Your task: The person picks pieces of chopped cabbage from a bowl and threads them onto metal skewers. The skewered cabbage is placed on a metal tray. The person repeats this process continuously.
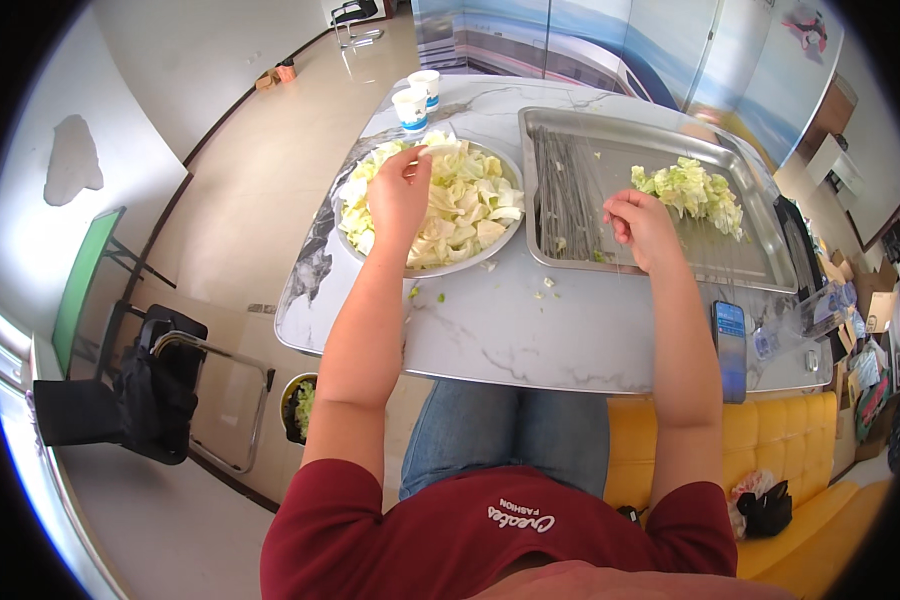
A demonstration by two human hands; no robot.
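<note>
My left hand [401, 191] is over a round metal bowl [520, 196] heaped with torn cabbage leaves [457, 199]. A pale leaf piece [440, 150] is pinched between its thumb and fingers. My right hand [641, 225] is above the front of a rectangular metal tray [615, 127], fingertips closed on what looks like a thin skewer [619, 259], faint against the tray. Many thin grey skewers [566, 202] lie side by side along the tray's left. Threaded cabbage leaves [690, 193] lie in a cluster at its right, their skewers pointing towards me.
Two paper cups [411, 111] stand behind the bowl. A phone [730, 352] and a clear plastic bottle [802, 322] lie at the table's right. Leaf scraps dot the marble-patterned tabletop [525, 330]. A bin [298, 409] holding scraps stands on the floor, near a folding chair [172, 375].
</note>
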